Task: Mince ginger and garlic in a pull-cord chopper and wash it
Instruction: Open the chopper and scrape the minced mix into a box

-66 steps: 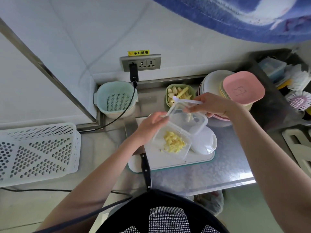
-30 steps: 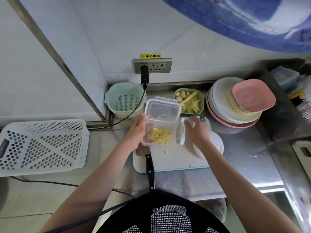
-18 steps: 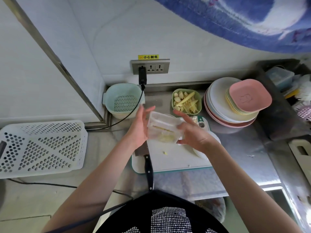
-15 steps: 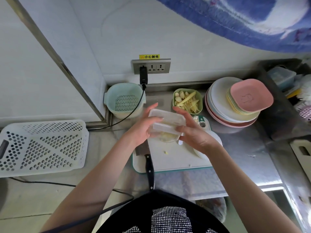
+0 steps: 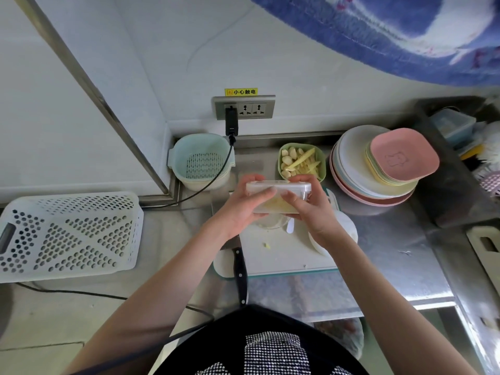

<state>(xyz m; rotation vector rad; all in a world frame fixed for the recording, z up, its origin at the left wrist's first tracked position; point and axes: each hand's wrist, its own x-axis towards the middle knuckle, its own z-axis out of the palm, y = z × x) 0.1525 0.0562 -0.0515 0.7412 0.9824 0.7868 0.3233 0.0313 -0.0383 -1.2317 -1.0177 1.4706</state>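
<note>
Steel counter under me holds the cutting board (image 5: 281, 255), where the chopper's white lid (image 5: 339, 234) lies unwashed. Above it my left hand (image 5: 243, 209) and right hand (image 5: 311, 209) clasp the lidded container (image 5: 278, 196) of minced ginger and garlic. Farther back, the green bowl (image 5: 322, 161) holds uncut cloves and ginger strips, so I judge mincing partly done, washing left.

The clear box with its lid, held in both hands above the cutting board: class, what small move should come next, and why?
Probably press the lid down until it snaps shut. Both the left hand and the right hand grip the clear box, thumbs on the lid's edge; the yellow mince is already inside. Whether the lid is fully seated cannot be told. Then set it on the cutting board.
</note>
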